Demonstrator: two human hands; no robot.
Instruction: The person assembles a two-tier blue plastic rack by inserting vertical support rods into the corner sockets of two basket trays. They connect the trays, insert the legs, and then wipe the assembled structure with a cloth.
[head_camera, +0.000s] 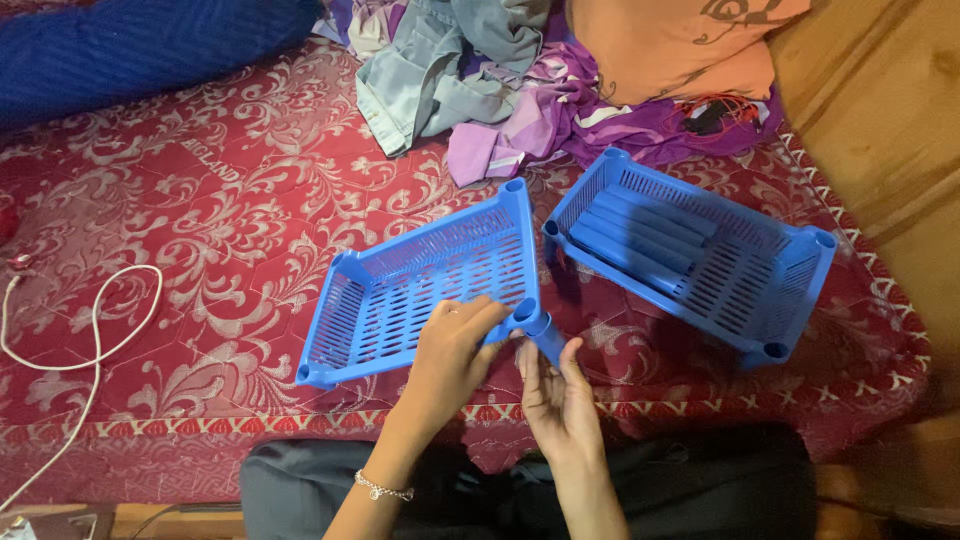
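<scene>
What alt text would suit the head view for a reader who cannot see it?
The left hand holds a blue slotted tray by its corner while the right hand fits a blue tube there. A second tray holding more tubes lies alongside on a red patterned mattress.

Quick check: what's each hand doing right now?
Left hand: closed on the near edge of the blue tray.
Right hand: holding a blue tube at the tray's corner.
</scene>
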